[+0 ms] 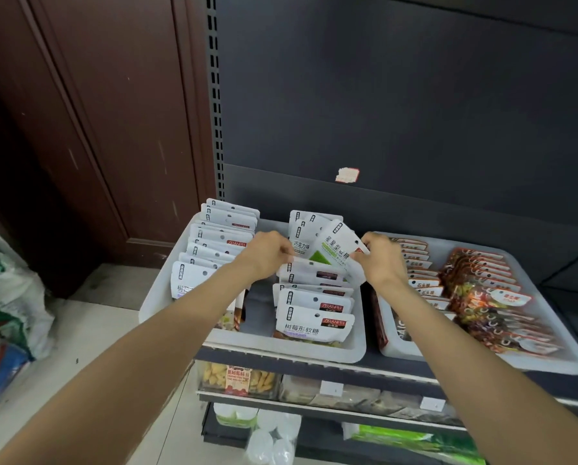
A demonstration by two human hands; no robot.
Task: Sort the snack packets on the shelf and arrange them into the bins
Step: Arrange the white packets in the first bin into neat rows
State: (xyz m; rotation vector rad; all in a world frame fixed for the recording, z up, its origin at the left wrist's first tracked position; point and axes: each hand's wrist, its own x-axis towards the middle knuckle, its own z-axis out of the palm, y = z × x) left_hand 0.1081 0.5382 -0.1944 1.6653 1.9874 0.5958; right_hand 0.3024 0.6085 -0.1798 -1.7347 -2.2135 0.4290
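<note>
A white bin [280, 347] on the shelf holds two rows of white snack packets, a left row [220, 236] and a right row [314, 307]. My right hand [383, 260] grips a white packet with a green patch [337, 250], tilted above the right row. My left hand [267, 253] pinches the top edge of a packet in the middle of that right row. A second white bin [549, 364] to the right carries rows of orange and red packets [475, 283].
A dark back panel [398, 112] rises behind the bins. Lower shelves hold clear boxes of yellow snacks [237, 377] and green packages [408, 437]. A brown wooden door [96, 129] stands to the left, with sacks [6, 297] on the floor.
</note>
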